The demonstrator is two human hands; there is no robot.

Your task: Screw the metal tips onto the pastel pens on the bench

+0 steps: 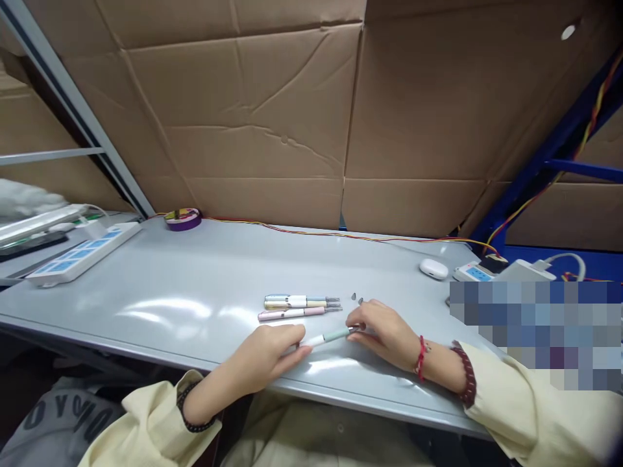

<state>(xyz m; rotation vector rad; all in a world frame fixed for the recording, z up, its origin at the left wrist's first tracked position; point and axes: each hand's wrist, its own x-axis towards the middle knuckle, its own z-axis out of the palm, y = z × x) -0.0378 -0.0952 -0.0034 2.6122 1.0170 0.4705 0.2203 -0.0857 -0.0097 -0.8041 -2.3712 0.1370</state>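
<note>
My left hand (pixel 270 358) is closed around the white end of a white and green pen (pixel 335 335) near the table's front edge. The fingers of my right hand (pixel 384 329) pinch the metal tip at the pen's other end. Just behind the held pen, several pens (pixel 299 314) in blue, yellow and pink lie side by side on the grey table (pixel 204 279), with thin tips pointing right. Two small dark cone-shaped pieces (pixel 354 296) lie behind my right fingers.
A white power strip (pixel 85 253) and a purple tape roll (pixel 183 219) are at the left. At the right are a white earbud case (pixel 433 268) and a white charger (pixel 525 272). Red and yellow wires run along the back edge, below cardboard.
</note>
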